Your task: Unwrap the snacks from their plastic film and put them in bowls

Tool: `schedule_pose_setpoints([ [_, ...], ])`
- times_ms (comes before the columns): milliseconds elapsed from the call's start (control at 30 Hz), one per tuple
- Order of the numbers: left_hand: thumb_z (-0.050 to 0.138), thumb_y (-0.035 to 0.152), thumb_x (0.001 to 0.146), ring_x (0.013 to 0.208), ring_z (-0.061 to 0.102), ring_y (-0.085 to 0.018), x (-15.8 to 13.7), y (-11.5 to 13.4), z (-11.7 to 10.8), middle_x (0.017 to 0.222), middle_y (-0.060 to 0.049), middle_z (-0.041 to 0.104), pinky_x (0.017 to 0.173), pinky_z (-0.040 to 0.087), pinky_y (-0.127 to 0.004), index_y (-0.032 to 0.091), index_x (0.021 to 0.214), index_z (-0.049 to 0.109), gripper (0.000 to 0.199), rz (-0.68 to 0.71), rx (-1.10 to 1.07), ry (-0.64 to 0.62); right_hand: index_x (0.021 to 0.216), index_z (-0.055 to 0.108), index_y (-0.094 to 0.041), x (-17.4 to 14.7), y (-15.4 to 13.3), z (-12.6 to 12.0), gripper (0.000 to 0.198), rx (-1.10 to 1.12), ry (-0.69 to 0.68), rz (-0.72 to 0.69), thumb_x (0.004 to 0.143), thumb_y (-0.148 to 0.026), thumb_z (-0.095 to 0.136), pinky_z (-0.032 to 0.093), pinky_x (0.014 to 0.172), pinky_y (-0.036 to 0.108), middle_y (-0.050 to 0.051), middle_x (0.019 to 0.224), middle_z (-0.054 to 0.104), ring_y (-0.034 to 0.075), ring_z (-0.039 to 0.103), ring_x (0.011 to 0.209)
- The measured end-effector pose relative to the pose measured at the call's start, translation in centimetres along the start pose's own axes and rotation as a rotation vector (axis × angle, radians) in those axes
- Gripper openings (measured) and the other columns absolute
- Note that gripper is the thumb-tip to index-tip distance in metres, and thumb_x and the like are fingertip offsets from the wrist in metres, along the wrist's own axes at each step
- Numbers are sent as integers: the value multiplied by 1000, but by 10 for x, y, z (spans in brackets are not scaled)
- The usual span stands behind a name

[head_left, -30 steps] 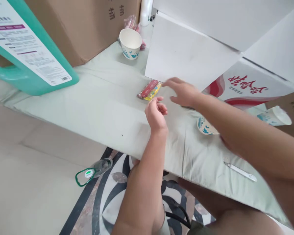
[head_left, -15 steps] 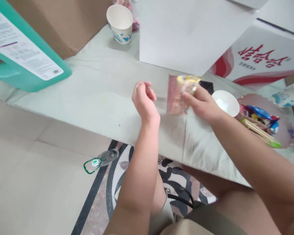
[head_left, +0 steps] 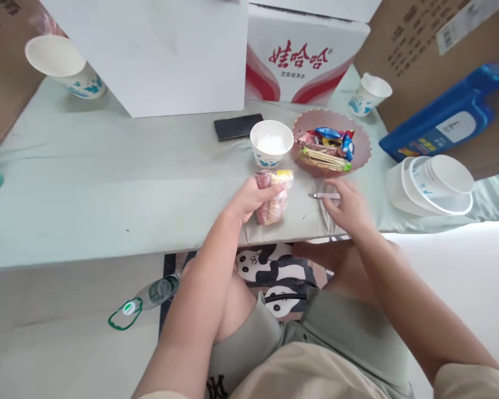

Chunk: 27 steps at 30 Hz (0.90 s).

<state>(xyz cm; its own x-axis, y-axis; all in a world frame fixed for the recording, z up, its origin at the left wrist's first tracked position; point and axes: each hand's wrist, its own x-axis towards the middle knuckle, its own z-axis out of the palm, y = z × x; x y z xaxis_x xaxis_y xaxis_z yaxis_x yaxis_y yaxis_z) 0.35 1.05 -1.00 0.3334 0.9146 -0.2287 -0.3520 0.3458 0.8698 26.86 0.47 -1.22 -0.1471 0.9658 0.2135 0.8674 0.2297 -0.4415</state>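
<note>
The 2 hands are apart. The left hand (head_left: 251,199) is closed on a shiny red-and-yellow plastic packet (head_left: 271,211) over the desk (head_left: 108,194). So the packet is picked up, but it looks unopened. The right hand's (head_left: 346,206) fingers are around the end of a thin white tool with a grey tip (head_left: 325,195); I can't tell if they pinch it. Tool and packet do not touch. Beyond the left hand is a white paper cup with blue leaves (head_left: 263,160).

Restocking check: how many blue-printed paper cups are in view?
4 visible: far-left cup, centre cup beside the pink dish, back-right cup, and tub cup inside the white tubs. More may be hidden, nested inside.
</note>
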Motion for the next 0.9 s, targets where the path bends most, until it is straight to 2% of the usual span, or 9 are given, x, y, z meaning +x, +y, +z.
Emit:
schedule_pose_setpoints([
  [100, 83, 31, 64, 80, 69, -20, 1, -2, 3, 86, -4, 73, 79, 59, -37, 16, 97, 65, 40, -18, -42, 114, 110, 70, -19, -7, 40, -4, 33, -240, -82, 66, 88, -32, 51, 45, 102, 61, 19, 128, 69, 40, 62, 120],
  [200, 74, 21, 62, 84, 71, -21, 1, 0, 4, 88, -2, 73, 84, 60, -40, 18, 99, 63, 38, 2, -105, 192, 106, 69, -21, -18, 47, -8, 30, -231, -59, 126, 90, -36, 48, 46, 95, 58, 16, 113, 73, 38, 66, 108],
  [267, 70, 17, 61, 87, 72, -22, 1, 1, 4, 92, -2, 73, 87, 60, -41, 21, 104, 60, 43, 37, -149, 240, 106, 66, -22, -27, 32, -10, 29, -74, -39, 177, 91, -41, 49, 50, 83, 48, 12, 91, 72, 32, 67, 89],
  [333, 67, 17, 63, 93, 72, -22, 2, -1, 4, 98, -2, 73, 91, 60, -42, 23, 108, 60, 47, 73, -169, 253, 105, 60, -23, -32, 4, -9, 30, 216, -93, 253, 93, -47, 47, 47, 65, 36, 3, 70, 64, 22, 60, 65],
  [433, 64, 19, 68, 97, 71, -21, 5, -4, 6, 102, -1, 71, 91, 59, -39, 25, 111, 60, 43, 113, -163, 241, 97, 54, -24, -29, -47, -2, 31, 673, -233, 318, 94, -54, 47, 35, 47, 27, -4, 63, 56, 12, 44, 45],
  [500, 63, 19, 71, 93, 70, -19, 6, -7, 7, 99, 0, 70, 88, 59, -35, 25, 110, 61, 39, 128, -162, 250, 93, 54, -23, -20, -74, 5, 30, 810, -266, 298, 92, -53, 51, 32, 44, 25, -5, 62, 55, 9, 41, 43],
  [633, 63, 20, 73, 91, 70, -18, 7, -8, 7, 95, 0, 69, 88, 58, -34, 25, 108, 61, 36, 137, -190, 285, 81, 59, -21, -11, -93, 20, 29, 776, -336, 343, 91, -48, 54, 34, 44, 24, -4, 58, 53, 8, 44, 44],
  [767, 64, 20, 73, 98, 69, -20, 7, -9, 5, 96, -1, 68, 94, 56, -36, 23, 106, 61, 33, 155, -216, 305, 76, 60, -20, -37, -74, 21, 34, 675, -487, 471, 90, -51, 54, 37, 44, 25, -3, 57, 54, 10, 45, 45],
  [900, 63, 21, 75, 101, 68, -22, 9, -11, 5, 99, -3, 67, 94, 56, -39, 24, 107, 60, 32, 168, -141, 311, 69, 59, -21, -65, -49, 5, 40, 570, -622, 568, 88, -55, 52, 40, 47, 26, 0, 57, 56, 12, 49, 48],
])
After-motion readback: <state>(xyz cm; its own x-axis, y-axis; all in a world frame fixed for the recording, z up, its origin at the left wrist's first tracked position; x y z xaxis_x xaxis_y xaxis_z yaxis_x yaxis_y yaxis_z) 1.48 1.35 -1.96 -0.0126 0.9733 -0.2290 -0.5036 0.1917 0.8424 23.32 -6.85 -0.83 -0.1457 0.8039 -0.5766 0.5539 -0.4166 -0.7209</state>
